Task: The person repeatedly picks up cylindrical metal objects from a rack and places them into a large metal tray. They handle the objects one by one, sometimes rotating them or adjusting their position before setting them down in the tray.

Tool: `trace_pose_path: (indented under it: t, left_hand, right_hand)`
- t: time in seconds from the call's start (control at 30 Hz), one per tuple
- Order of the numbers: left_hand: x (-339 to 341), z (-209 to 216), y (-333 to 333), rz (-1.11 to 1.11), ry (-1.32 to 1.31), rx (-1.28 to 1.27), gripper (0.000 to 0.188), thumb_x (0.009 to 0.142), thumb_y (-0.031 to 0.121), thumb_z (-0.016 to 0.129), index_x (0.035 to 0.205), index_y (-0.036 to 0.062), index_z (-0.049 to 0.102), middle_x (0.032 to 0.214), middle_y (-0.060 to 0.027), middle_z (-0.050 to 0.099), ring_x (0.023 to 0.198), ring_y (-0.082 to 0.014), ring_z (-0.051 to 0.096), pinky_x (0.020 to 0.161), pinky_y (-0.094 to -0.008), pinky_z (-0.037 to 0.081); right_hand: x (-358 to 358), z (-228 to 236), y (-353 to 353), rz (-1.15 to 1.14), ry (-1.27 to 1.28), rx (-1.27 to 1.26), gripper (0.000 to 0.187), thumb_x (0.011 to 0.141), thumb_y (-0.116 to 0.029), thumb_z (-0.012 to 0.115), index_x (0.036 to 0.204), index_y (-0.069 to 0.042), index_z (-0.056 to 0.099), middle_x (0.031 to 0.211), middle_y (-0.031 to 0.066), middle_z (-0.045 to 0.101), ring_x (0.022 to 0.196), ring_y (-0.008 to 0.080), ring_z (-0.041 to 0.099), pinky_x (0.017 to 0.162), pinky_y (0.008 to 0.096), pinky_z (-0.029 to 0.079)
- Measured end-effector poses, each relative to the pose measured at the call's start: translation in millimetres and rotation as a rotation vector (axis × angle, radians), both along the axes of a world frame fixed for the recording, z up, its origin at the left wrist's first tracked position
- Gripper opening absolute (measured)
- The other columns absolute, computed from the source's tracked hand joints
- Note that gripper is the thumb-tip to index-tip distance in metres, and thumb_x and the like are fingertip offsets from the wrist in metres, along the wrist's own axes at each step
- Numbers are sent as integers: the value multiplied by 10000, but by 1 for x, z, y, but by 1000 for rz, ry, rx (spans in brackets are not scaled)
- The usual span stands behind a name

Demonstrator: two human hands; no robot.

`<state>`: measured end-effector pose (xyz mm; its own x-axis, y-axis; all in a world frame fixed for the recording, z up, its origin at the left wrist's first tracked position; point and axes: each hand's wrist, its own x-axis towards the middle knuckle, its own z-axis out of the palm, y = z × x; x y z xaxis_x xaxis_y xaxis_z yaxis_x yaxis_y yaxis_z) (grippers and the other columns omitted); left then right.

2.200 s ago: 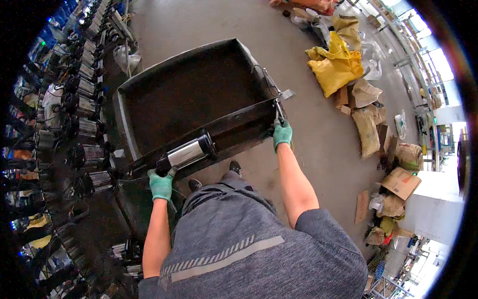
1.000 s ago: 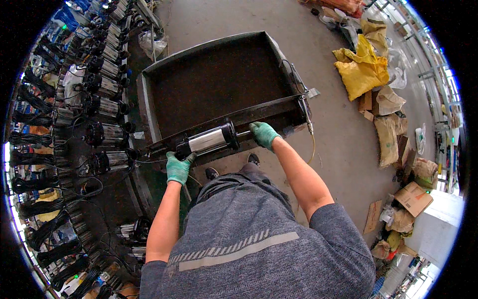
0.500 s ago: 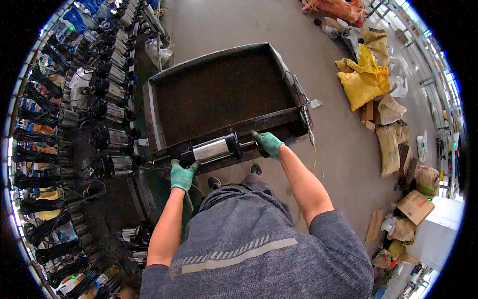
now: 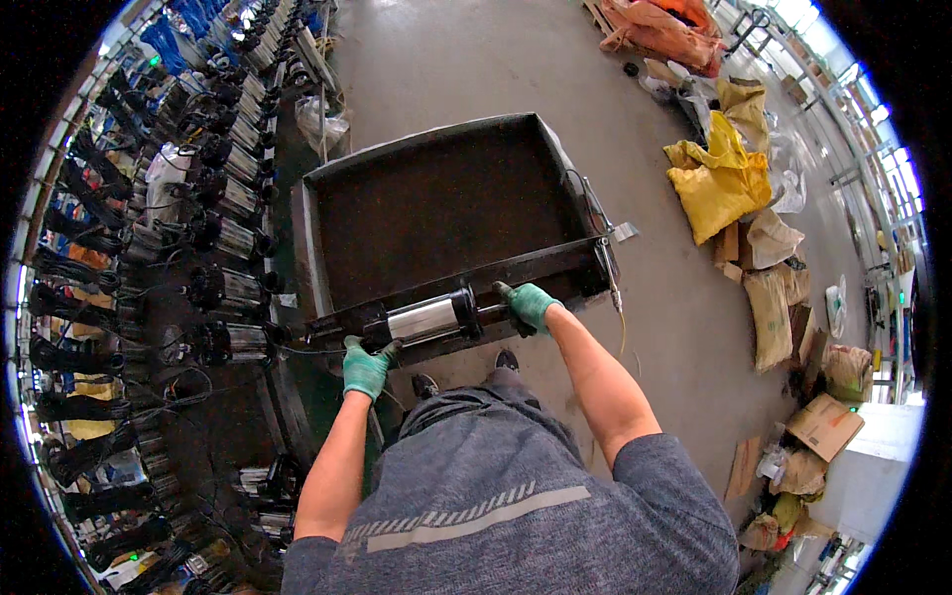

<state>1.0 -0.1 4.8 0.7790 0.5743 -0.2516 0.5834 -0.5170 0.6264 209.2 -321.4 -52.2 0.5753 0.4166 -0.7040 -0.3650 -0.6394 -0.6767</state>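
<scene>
An electric motor (image 4: 424, 320) with a shiny silver cylindrical body and black ends lies sideways along the near edge of a dark, high-walled tank (image 4: 311, 238). My left hand (image 4: 367, 370), in a green glove, grips its black left end from the near side. At the other end, the gloved right hand (image 4: 533, 306) is closed on the thin shaft that sticks out of the motor. The right fingertips are partly hidden under that hand. A dark cable runs from the motor's left end toward the rack side.
Rows of similar silver-and-black motors (image 4: 241, 342) with coiled black cables fill the left side. A hose fitting (image 4: 610, 273) hangs at the tank's right corner. Yellow sacks (image 4: 719, 188), cardboard and a carton (image 4: 825, 426) lie on the floor to the right.
The view has shifted, so the tank and surroundings appear lower. Both hands keep hold of the motor, which stays at the tank's near edge.
</scene>
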Motion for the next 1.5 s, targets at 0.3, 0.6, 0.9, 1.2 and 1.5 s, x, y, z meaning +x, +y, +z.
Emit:
trace_pose_path:
  t: [0.3,0.6,0.9,1.2,1.5]
  left_hand:
    - [-4,-14,9,15,-10,-108,882,717,524,918,1271,-43,534,1155,-258,711,1103,-405,687,929,-454,539]
    - [2,14,-6,47,28,-50,831,743,454,920,1276,-30,505,1156,-247,711,1071,-392,690,945,-450,541]
    - [-3,17,1,47,128,-64,971,718,551,906,1325,-63,462,1213,-284,688,1141,-424,674,971,-450,535]
    - [-3,-11,4,28,60,-113,1052,698,585,906,1366,-81,441,1254,-303,665,1198,-421,649,1004,-453,522]
    - [-3,-7,4,20,84,-93,1060,700,629,881,1372,-73,458,1312,-313,633,1239,-434,619,1035,-457,504]
  right_hand:
    - [-3,-19,-3,90,-143,73,316,1088,-315,506,1251,-52,574,836,62,674,716,214,666,560,413,522]
    - [-9,53,-17,-229,357,301,333,1049,-437,599,1023,-110,660,743,27,587,607,169,551,535,331,481]
    - [-9,44,-9,174,-449,17,323,1014,-168,609,1330,-113,654,1208,168,724,968,315,700,852,396,557]
    - [-7,-13,-18,-178,19,269,334,1052,-273,613,1286,-39,663,981,32,718,743,155,636,617,342,540]
    - [-14,-8,-30,213,-576,252,339,1042,-304,613,1264,-54,672,972,80,723,892,229,665,764,344,556]
